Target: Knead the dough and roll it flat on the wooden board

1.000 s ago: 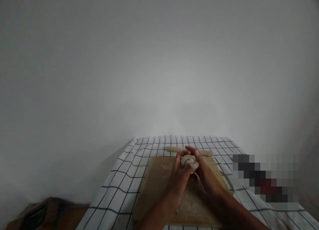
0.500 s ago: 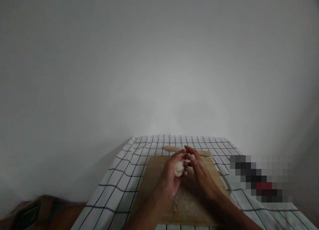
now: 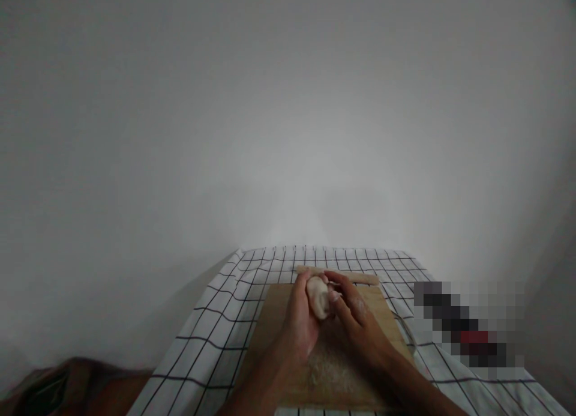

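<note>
Left hand, one of two, is cupped around one pale dough piece, while the right hand closes thumb and fingers on its right edge; one board lies below both hands, one rolling pin beyond their fingertips. Versus a second ago, the dough shows a longer oval face against the left palm, not a rounded lump.
</note>
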`<state>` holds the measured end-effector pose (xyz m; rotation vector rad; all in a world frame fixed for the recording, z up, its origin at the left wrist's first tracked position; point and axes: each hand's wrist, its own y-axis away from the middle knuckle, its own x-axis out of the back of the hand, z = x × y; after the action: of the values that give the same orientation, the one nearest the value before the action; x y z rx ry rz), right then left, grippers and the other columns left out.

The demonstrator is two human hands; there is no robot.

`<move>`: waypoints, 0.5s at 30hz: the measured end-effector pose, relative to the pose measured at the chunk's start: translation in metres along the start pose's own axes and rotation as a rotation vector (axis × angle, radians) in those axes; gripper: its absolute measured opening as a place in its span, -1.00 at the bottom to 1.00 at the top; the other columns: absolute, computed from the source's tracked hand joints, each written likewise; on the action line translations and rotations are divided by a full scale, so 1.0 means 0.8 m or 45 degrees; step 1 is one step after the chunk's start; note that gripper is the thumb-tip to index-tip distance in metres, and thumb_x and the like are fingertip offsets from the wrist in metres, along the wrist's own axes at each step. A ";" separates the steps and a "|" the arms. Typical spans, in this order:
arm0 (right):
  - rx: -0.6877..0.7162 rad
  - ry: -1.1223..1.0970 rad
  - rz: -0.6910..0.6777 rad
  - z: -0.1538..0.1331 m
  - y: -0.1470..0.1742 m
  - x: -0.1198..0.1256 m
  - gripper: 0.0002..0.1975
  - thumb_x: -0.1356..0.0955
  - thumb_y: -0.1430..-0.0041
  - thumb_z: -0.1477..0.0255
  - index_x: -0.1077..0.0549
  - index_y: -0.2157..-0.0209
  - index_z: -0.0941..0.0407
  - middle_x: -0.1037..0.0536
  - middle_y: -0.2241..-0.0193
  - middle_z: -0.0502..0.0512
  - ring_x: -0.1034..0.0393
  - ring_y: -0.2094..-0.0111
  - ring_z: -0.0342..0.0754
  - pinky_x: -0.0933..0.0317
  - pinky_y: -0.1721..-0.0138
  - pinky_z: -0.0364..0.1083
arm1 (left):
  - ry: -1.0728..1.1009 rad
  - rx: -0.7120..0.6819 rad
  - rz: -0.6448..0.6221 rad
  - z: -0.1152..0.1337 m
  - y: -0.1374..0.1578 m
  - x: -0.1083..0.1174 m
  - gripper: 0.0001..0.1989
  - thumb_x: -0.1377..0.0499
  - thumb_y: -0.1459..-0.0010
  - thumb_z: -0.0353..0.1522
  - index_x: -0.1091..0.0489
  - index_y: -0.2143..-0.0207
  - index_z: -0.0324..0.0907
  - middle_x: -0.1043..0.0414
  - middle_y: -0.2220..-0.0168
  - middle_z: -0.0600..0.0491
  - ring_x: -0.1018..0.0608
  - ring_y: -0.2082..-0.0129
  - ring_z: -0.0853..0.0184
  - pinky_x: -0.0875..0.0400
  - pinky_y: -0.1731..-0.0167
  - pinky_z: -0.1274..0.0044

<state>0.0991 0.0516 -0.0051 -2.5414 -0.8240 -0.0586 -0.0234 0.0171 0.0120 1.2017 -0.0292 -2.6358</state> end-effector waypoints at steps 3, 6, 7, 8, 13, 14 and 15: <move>-0.010 0.042 0.117 0.006 -0.004 0.004 -0.59 -0.19 -0.42 0.14 -0.30 -0.19 -0.03 -0.37 -0.19 0.09 -0.26 -0.19 0.02 -0.11 -0.25 0.02 | 0.012 -0.088 -0.116 0.000 -0.004 0.003 -0.65 -0.31 -0.06 -0.25 -0.42 0.13 -0.19 -0.52 0.24 -0.01 -0.56 0.35 0.36 -0.38 0.48 0.61; -0.040 0.077 0.187 0.009 -0.006 0.008 -0.58 -0.18 -0.42 0.13 -0.29 -0.19 -0.03 -0.36 -0.19 0.09 -0.28 -0.18 0.03 -0.12 -0.24 0.04 | -0.071 -0.161 -0.110 0.000 -0.005 0.008 -0.54 -0.35 -0.07 -0.26 -0.38 -0.01 -0.17 -0.52 0.14 -0.01 -0.49 0.46 0.49 -0.22 0.63 0.68; -0.048 0.085 0.191 0.009 -0.006 0.009 -0.58 -0.19 -0.42 0.12 -0.27 -0.20 -0.03 -0.35 -0.20 0.09 -0.28 -0.18 0.03 -0.13 -0.23 0.04 | -0.080 -0.161 -0.071 0.000 -0.004 0.010 -0.56 -0.35 -0.07 -0.26 -0.39 0.01 -0.18 -0.52 0.18 0.01 -0.45 0.51 0.53 -0.17 0.67 0.69; -0.054 0.093 0.186 0.008 -0.005 0.009 -0.57 -0.19 -0.41 0.12 -0.26 -0.20 -0.04 -0.34 -0.20 0.09 -0.27 -0.19 0.03 -0.13 -0.23 0.04 | -0.069 -0.160 -0.021 0.001 -0.004 0.011 -0.59 -0.35 -0.07 -0.27 -0.40 0.05 -0.18 -0.52 0.25 0.05 -0.44 0.54 0.54 -0.19 0.67 0.70; 0.036 0.131 0.157 0.007 -0.004 0.008 -0.60 -0.19 -0.41 0.15 -0.31 -0.17 -0.01 -0.37 -0.17 0.09 -0.22 -0.22 0.02 -0.08 -0.27 0.02 | 0.006 -0.222 -0.025 0.002 -0.001 0.008 -0.76 -0.35 0.00 -0.41 -0.36 0.29 -0.18 -0.54 0.24 0.04 -0.62 0.17 0.26 -0.54 0.15 0.47; 0.059 0.129 0.158 0.007 -0.005 0.007 -0.62 -0.19 -0.42 0.16 -0.31 -0.15 -0.01 -0.38 -0.16 0.09 -0.22 -0.22 0.02 -0.08 -0.27 0.02 | -0.016 -0.225 -0.043 0.002 0.000 0.007 -0.74 -0.35 0.02 -0.44 -0.36 0.28 -0.18 -0.55 0.15 0.00 -0.61 0.11 0.23 -0.53 0.10 0.44; 0.072 0.124 0.163 0.007 -0.006 0.007 -0.62 -0.19 -0.42 0.16 -0.32 -0.15 -0.01 -0.39 -0.15 0.08 -0.23 -0.21 0.02 -0.08 -0.26 0.02 | -0.049 -0.220 -0.042 0.000 0.000 0.006 -0.73 -0.35 0.03 -0.47 -0.37 0.27 -0.18 -0.54 0.07 -0.02 -0.61 0.09 0.24 -0.53 0.12 0.45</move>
<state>0.1007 0.0605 -0.0069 -2.5103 -0.6159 -0.1150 -0.0267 0.0160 0.0082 1.1029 0.2085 -2.6266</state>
